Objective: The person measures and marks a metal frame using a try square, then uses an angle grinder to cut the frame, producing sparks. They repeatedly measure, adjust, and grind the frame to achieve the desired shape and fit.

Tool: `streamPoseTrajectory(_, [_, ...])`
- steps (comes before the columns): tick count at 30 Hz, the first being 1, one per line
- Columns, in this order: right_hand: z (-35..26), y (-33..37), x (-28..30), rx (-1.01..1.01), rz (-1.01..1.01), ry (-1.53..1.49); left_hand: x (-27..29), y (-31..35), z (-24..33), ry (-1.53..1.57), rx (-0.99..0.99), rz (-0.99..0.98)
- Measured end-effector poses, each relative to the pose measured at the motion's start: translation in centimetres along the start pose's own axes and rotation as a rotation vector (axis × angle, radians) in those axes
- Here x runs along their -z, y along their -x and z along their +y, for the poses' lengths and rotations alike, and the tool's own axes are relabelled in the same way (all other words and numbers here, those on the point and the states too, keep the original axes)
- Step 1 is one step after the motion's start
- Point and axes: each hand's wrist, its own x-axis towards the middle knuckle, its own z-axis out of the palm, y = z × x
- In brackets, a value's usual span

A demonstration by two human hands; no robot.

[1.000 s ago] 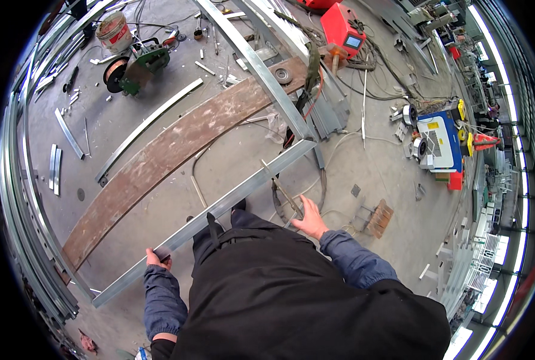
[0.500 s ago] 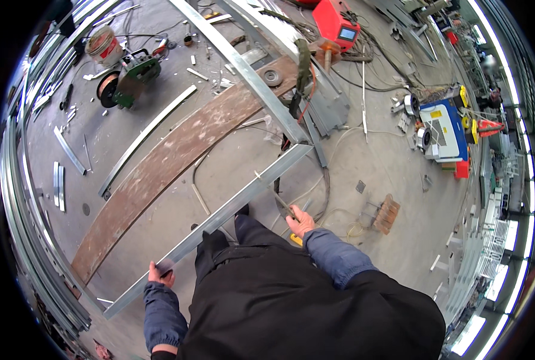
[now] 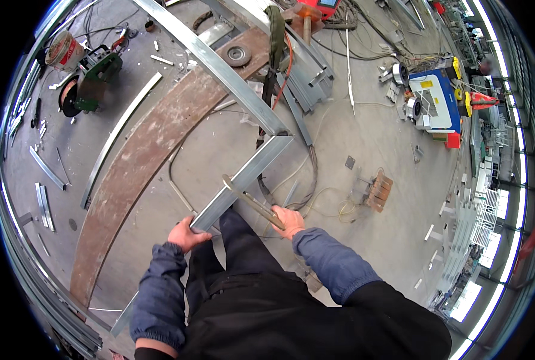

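Observation:
My right hand (image 3: 289, 222) is closed round the shank of a brass-coloured metal bar with a hooked end (image 3: 250, 203). The hooked end lies over or just above a galvanized steel beam (image 3: 246, 174) that slants across in front of my legs. My left hand (image 3: 188, 234) grips this beam at its lower part, thumb on the near side. Past that hand my sleeve hides the beam's line; a steel end shows again below the sleeve. At its upper right end the beam meets a long steel rail (image 3: 219, 66) at a corner.
A curved rusty steel plate (image 3: 141, 156) lies on the left, with a thinner curved strip (image 3: 120, 135) beside it. A green wire-spool machine (image 3: 93, 81), a blue-and-white machine (image 3: 435, 102), cables (image 3: 312, 180) and a rusty block (image 3: 380, 190) stand or lie about the floor.
My left hand has come up along the beam, from near its lower left end toward the middle. My right hand has shifted slightly left, and the hooked bar shows larger. The view has shifted.

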Motion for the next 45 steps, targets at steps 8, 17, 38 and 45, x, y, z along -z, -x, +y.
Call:
streamPoseTrajectory(8, [1.9,-0.2,-1.7,0.012,0.061,-0.045,0.9,-1.7,5.1,-0.037,0.06,-0.069])
streamPoseTrajectory(17, [2.8,-0.6,-3.2,0.029,0.02,-0.049,0.2,-1.8,4.7,0.013,0.075,-0.029])
streamPoseTrajectory(38, [1.9,0.6,-0.7,0.025,-0.021,-0.049,0.9,-2.5,4.0,0.016,0.059,-0.144])
streamPoseTrajectory(45, [0.7,0.6,1.2,0.163,0.13,-0.134,1.6,-2.2,5.5,-0.052,0.029,-0.134])
